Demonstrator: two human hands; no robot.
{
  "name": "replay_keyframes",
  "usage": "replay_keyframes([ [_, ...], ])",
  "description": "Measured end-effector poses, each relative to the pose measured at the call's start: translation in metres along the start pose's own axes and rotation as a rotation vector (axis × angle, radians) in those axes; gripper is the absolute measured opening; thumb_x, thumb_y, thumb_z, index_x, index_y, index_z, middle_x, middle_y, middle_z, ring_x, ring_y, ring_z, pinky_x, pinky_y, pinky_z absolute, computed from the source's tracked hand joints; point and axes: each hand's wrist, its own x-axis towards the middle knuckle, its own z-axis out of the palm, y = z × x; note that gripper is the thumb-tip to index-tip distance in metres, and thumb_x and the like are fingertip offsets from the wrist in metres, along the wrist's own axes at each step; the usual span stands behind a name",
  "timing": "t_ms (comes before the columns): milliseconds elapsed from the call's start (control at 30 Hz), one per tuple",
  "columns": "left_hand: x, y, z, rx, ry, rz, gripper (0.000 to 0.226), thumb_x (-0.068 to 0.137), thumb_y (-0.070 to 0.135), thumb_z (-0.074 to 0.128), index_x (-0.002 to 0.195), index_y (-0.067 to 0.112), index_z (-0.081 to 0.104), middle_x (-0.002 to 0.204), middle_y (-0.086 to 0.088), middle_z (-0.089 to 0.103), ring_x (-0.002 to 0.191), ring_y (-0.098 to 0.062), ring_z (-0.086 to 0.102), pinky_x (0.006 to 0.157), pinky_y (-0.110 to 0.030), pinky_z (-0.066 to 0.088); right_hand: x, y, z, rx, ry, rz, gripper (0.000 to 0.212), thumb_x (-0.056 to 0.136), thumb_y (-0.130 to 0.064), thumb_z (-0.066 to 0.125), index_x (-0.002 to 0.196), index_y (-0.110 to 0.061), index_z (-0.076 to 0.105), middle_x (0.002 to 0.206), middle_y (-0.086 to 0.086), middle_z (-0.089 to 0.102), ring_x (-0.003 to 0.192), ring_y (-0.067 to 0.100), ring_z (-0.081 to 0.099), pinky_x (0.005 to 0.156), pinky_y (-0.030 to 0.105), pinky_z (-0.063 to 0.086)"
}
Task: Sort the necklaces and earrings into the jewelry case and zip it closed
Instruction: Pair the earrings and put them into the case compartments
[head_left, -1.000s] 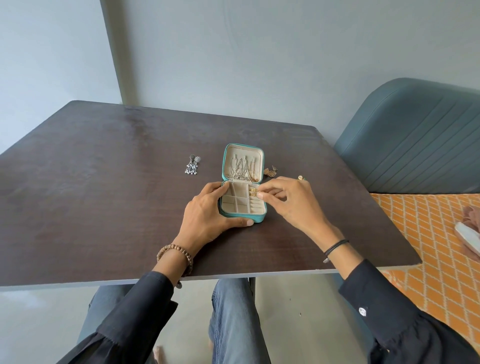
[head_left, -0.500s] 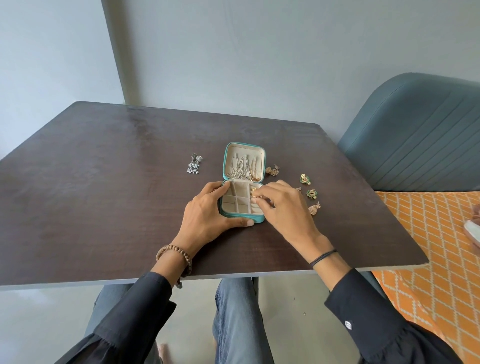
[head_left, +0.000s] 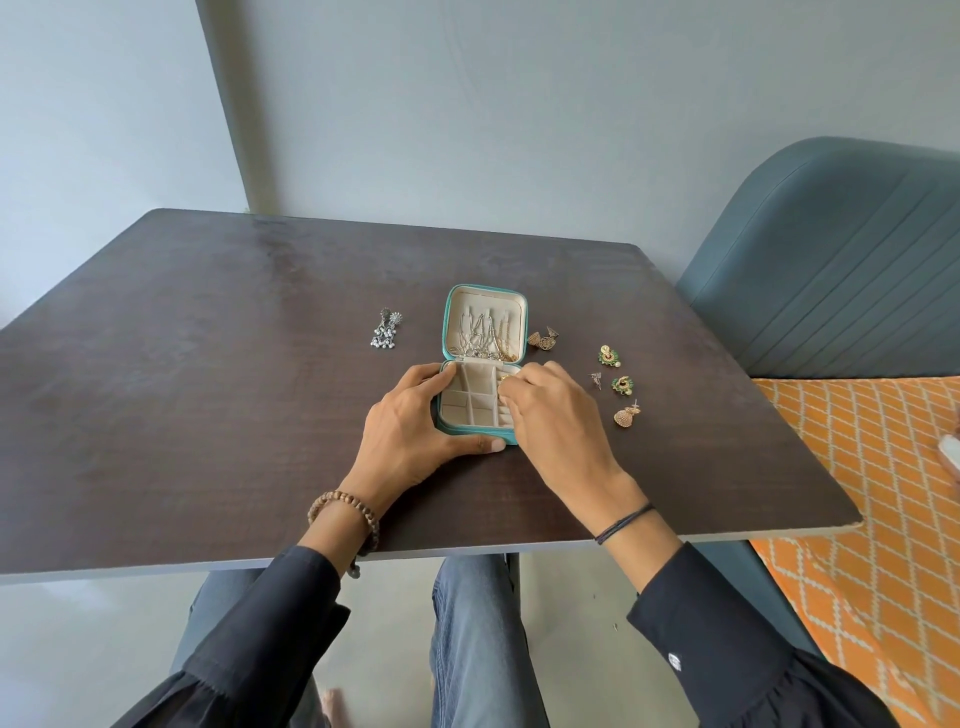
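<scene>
A small teal jewelry case (head_left: 474, 427) lies open on the dark table (head_left: 208, 395), its lid (head_left: 485, 306) upright with several necklaces (head_left: 485, 338) hanging inside. My left hand (head_left: 415, 441) grips the case's left and front edge, thumb along the front. My right hand (head_left: 556, 421) reaches over the case's right compartments and pinches a small gold earring (head_left: 504, 381) at its fingertips. Loose earrings lie right of the case: two green-gold ones (head_left: 609, 356) (head_left: 622, 384), a gold dome one (head_left: 626, 415), a small stud (head_left: 596, 378) and a gold pair (head_left: 543, 339). A silver pair (head_left: 385, 328) lies to the left.
A grey-blue chair back (head_left: 831, 260) stands at the right of the table. Orange patterned fabric (head_left: 872, 467) covers the seat below it. A grey wall rises behind the table. My knees in jeans show under the near table edge.
My right hand has moved left and down over the case's right compartments, uncovering the loose earrings on the table to its right. My left hand stays on the case.
</scene>
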Motion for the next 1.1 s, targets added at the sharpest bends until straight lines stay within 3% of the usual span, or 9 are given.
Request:
replay_keyframes([
  [100,0.0,-0.001,0.0,-0.002,0.002,0.002,0.107,0.06,0.07,0.083,0.151,0.023,0.047,0.145,0.013,0.049,0.129,-0.007,0.051,0.103,-0.026,0.039,0.001,0.004,0.0,0.065,-0.022,-0.015,0.016,0.078,0.005,0.08,0.082,-0.008,0.073,0.081,0.003,0.065,0.078,0.022,0.058,0.052,0.035,0.055],
  [167,0.001,-0.001,0.001,-0.001,-0.003,0.0,0.107,0.061,0.07,0.082,0.151,0.023,0.047,0.146,0.013,0.049,0.13,-0.007,0.05,0.103,-0.026,0.039,0.002,0.013,-0.003,0.154,-0.044,-0.014,0.01,0.085,-0.001,0.077,0.091,-0.008,0.077,0.087,0.004,0.068,0.085,0.024,0.061,0.065,0.04,0.059],
  [267,0.001,-0.001,0.0,0.003,-0.005,-0.003,0.109,0.06,0.071,0.082,0.151,0.022,0.047,0.146,0.013,0.048,0.13,-0.007,0.051,0.104,-0.027,0.04,0.003,0.02,-0.01,0.251,-0.085,-0.018,0.013,0.091,-0.008,0.072,0.101,-0.009,0.08,0.096,0.004,0.072,0.092,0.025,0.063,0.079,0.036,0.056],
  [533,0.0,0.001,-0.001,0.005,-0.008,0.006,0.108,0.062,0.069,0.082,0.151,0.021,0.046,0.147,0.011,0.048,0.13,-0.008,0.051,0.103,-0.025,0.04,0.009,0.015,-0.014,0.163,-0.155,0.0,0.014,0.096,-0.011,0.066,0.095,-0.011,0.079,0.093,0.006,0.067,0.09,0.024,0.058,0.074,0.037,0.053],
  [867,0.001,0.001,0.0,0.005,-0.002,0.004,0.109,0.061,0.07,0.082,0.151,0.021,0.046,0.147,0.011,0.049,0.129,-0.009,0.052,0.102,-0.026,0.04,0.01,0.01,-0.019,0.13,-0.196,-0.045,0.014,0.095,-0.002,0.064,0.099,-0.006,0.077,0.098,0.006,0.071,0.091,0.024,0.059,0.077,0.04,0.056],
  [1100,0.0,0.001,0.0,0.006,0.011,0.013,0.106,0.062,0.069,0.082,0.15,0.022,0.048,0.146,0.011,0.05,0.127,-0.009,0.054,0.101,-0.026,0.042,0.009,0.008,-0.01,0.089,-0.212,0.032,0.024,0.095,-0.001,0.065,0.114,-0.009,0.076,0.103,0.002,0.059,0.104,0.021,0.052,0.076,0.042,0.059],
])
